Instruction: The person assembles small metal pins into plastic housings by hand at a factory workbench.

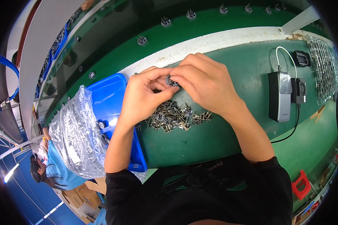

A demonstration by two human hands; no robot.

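Note:
Between both hands, above the green bench, is a small round dark part (170,80) with a metallic look. My left hand (146,90) pinches it from the left, thumb and fingers closed round its edge. From the other side my right hand (204,80) has its thumb and forefinger closed on the same part, partly covering it. Under the hands lies a heap of small metal pin pieces (169,117), some with brass-coloured prongs. What exactly the fingertips press on is hidden.
At left stands a blue bin (110,93) with a clear plastic bag (77,131). Round pronged parts (166,21) sit spaced along a green conveyor (202,22) behind a white rail. To the right are a black-and-grey device (279,96) with cables and a clear tray (323,67). A person in blue (62,165) is far left.

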